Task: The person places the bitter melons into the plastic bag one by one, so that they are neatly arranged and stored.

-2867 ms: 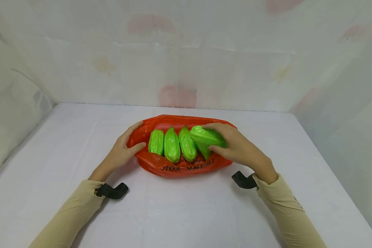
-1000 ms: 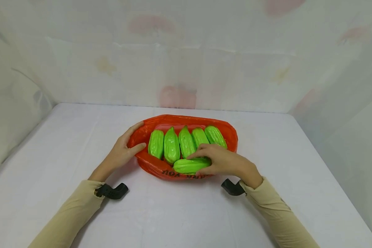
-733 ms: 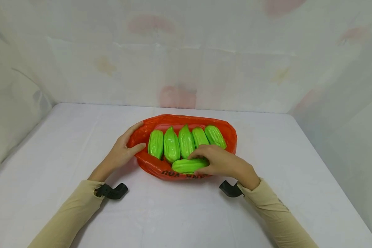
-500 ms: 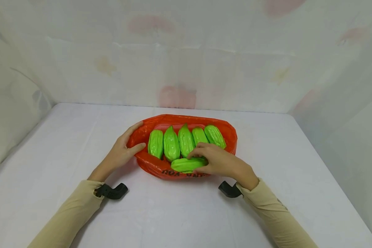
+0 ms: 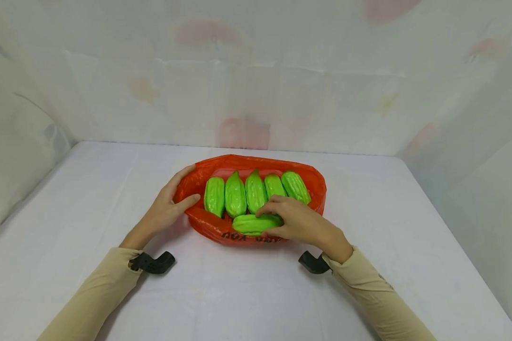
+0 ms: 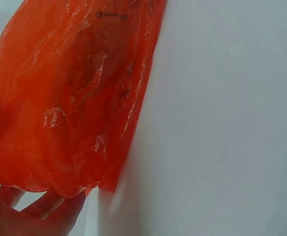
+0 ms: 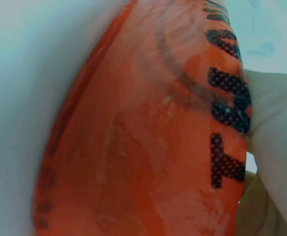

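Note:
A red plastic bag with black lettering lies with its mouth spread wide, facing up. My left hand holds the bag's left side, its thumb at the near rim and a finger at the far rim. Inside, several ridged green star fruit stand side by side in a row. In front of that row, my right hand pinches another green star fruit lying crosswise, thumb on the near side and fingers on the far side. The right wrist view shows mostly the bag's printed wall, which hides the fruit.
A white cloth covers the table under the bag. Pale patterned curtains hang behind the table and at both sides. Black curved wrist pieces stick out from both sleeves, close to the table.
The star fruit gripped 2.9 s ago is no longer in my right hand's earlier spot; one now stands at the row's right end. The crosswise one has slid slightly left. My left hand barely moved.

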`<state>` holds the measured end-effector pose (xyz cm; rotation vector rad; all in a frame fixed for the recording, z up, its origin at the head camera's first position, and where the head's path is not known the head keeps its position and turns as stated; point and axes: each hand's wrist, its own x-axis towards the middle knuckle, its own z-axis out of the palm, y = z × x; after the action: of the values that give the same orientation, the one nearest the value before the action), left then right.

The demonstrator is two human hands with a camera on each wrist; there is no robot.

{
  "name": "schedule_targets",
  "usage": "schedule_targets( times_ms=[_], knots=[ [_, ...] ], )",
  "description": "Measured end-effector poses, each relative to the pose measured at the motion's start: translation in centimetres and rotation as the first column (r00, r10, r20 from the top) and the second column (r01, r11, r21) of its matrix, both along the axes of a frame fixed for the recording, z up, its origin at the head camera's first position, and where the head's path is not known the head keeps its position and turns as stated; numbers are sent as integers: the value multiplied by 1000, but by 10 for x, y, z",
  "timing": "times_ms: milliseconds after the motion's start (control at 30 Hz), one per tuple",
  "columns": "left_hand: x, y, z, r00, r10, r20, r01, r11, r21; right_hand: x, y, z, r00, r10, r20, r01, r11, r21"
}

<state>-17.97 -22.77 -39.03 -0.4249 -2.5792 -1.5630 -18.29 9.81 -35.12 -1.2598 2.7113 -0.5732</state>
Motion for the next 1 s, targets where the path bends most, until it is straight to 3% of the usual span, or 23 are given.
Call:
schedule_targets(
  times_ms=[367, 567, 800, 1000],
  knots=[
    [-2, -2, -1, 1000, -8, -29, 8, 1000, -10, -2, 6, 4, 999, -9, 43, 11, 998, -60],
    [-2, -3, -2, 998, -25, -56, 24, 999, -24, -5, 18, 16, 996, -70, 60, 76, 992, -105],
    [-1, -5, -3, 999, -14, -52, 13, 999, -30, -17, 42, 25, 991, -134, 17, 135, 964, -229],
    [-1, -7, 0, 997, 29, -70, -30, 999, -14, -33, 65, 24, 971, -236, -30, 217, 929, -300]
  ],
)
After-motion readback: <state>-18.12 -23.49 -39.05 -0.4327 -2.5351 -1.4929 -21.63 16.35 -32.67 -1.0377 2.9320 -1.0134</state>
